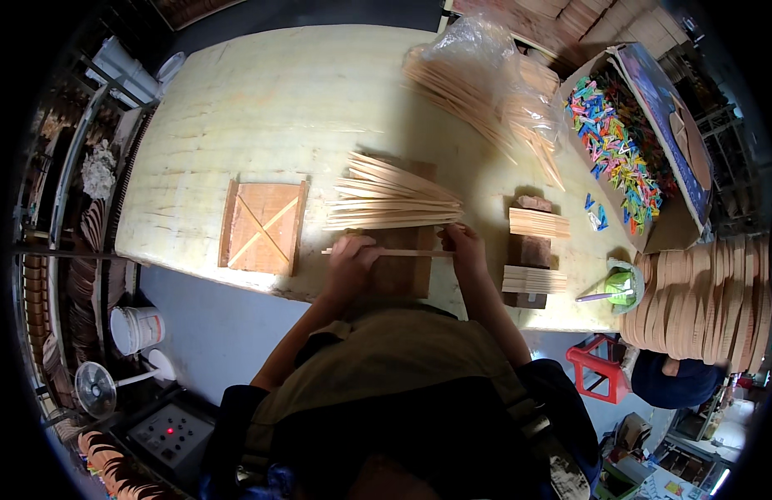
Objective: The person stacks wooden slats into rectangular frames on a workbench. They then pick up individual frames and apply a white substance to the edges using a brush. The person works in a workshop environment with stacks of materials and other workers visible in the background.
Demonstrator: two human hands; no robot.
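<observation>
A thin wooden strip (411,252) lies crosswise in front of me, above a dark brown board (407,279). My left hand (353,252) is closed over its left part, and a short end pokes out beyond the fingers. Near the right end, my right hand (463,243) pinches the same strip. Just beyond both hands, a loose pile of pale wooden strips (394,196) rests partly on the board. To the left sits a flat wooden tray (273,204) with raised side rails and two strips crossed in an X.
At right, two bundles of short strips (538,222) lie on brown blocks, near a green cup (621,286) with a brush-like handle. Far right stands a cardboard box (636,237) of colourful small clothespins. Plastic-bagged sticks (477,83) lie at the back. A red stool (598,367) stands below the table.
</observation>
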